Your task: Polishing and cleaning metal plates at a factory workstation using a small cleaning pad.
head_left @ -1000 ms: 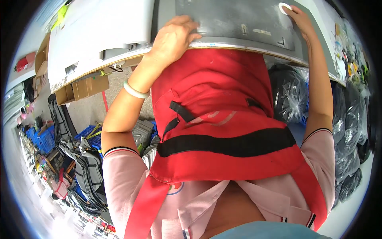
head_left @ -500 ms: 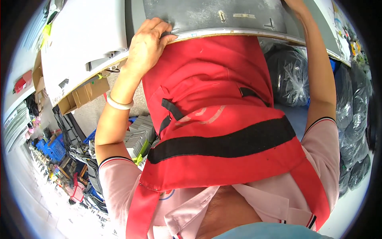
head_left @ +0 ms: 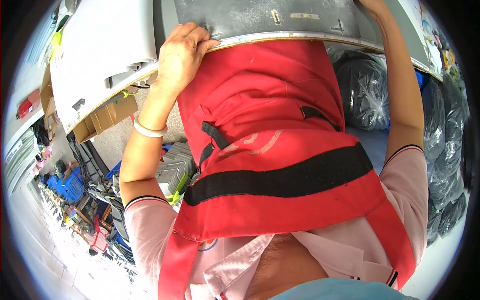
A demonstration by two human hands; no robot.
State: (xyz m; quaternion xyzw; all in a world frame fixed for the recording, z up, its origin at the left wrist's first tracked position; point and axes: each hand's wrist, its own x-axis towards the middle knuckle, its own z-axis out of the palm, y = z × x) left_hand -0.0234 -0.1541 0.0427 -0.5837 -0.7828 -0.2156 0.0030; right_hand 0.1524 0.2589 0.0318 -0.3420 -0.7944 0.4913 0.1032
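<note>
The left hand [head_left: 182, 57] is curled over the near edge of a large grey moulded panel [head_left: 265, 17], fingers on top and thumb hooked at the rim, so it is gripping the panel. The right hand [head_left: 369, 5] reaches to the panel's far right corner at the very top of the view; most of it is cut off, so I cannot tell whether it is closed on the edge or only resting there. The panel lies flat in front of the person, pressed against a red apron [head_left: 270, 135], beside a paler grey panel [head_left: 100, 55] to the left. As for progress, the panel looks taken in hand at both ends (nothing shows it lifted or set anywhere yet). Black plastic-wrapped bundles [head_left: 365, 95] stand at the right, and a cardboard box [head_left: 105, 117] sits under the bench edge.
</note>
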